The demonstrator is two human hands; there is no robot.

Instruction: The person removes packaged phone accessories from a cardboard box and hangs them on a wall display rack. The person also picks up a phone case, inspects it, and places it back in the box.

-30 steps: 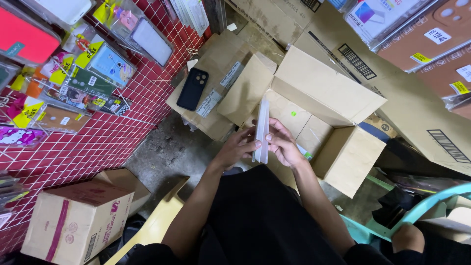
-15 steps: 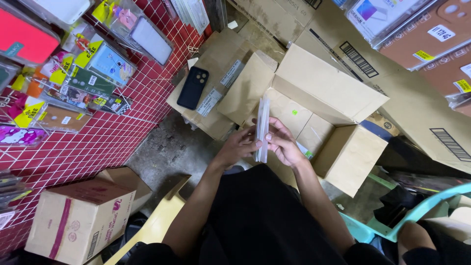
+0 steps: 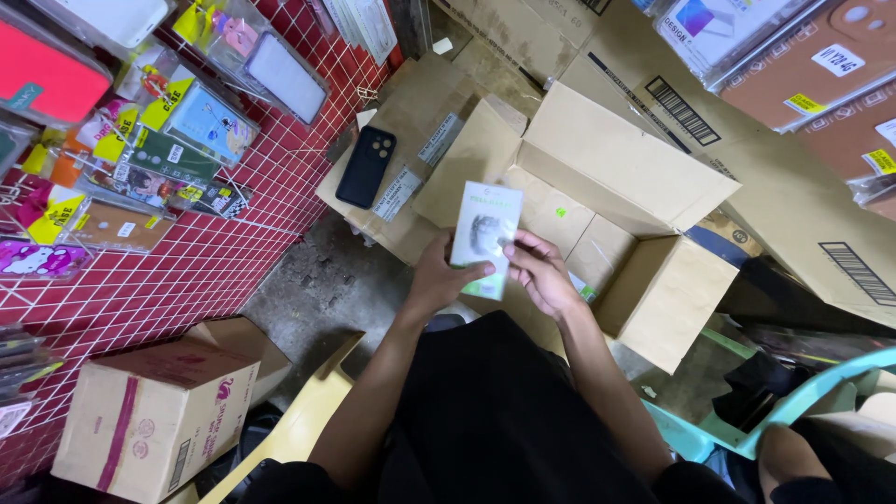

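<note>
- pale, flat packet (image 3: 486,235), white with a green tint and a picture of a small dark item on its face, sits between our two hands, held upright over the near edge of the open cardboard box (image 3: 623,196).
- head view, the hands: our left hand (image 3: 439,277) grips the packet's lower left side, thumb on the front and fingers closed behind it; our right hand (image 3: 540,271) pinches the right edge, fingertips curled lightly onto the face. both have hold of it, neither is spread wide.
- head view, the step: we judge this to be the look-over, the packet turned face up to us just above the box. any next move would call for one hand to take the full weight before the other lets go.
- head view, the surface: no table here; the box rests on a rough grey concrete floor (image 3: 322,289), flaps splayed, inside mostly bare.
- head view, the room: a dark phone (image 3: 366,166) lies on a cardboard flap beside the box; a red grid wall (image 3: 187,271) hung with bright phone cases stands to the left; a taped carton (image 3: 149,420) sits lower left, a teal plastic chair (image 3: 803,397) lower right, more large cartons behind.
</note>
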